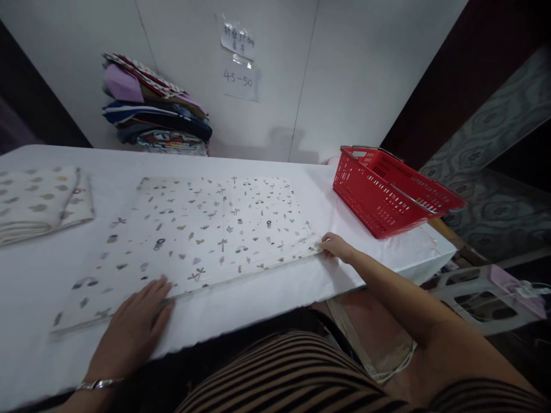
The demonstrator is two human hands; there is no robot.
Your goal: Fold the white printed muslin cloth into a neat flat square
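White wall panels back a white-covered table [267, 289]. On it a printed cloth [206, 235] lies spread flat along the near side. The left hand [138, 324] rests open and flat on its near edge; the right hand [338, 246] pinches the near right corner. Uneven pulling could skew or wrinkle it, or drag it off the edge. A red basket [390, 198] sits just right, folded fabrics [155, 109] behind.

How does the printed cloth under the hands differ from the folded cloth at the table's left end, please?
The printed cloth lies spread flat in one layer; the folded cloth is a thick bundle. The printed cloth has small, scattered marks; the folded cloth has bigger blotches. Both hands touch only the printed cloth. Both cloths are pale and lie on the white table.
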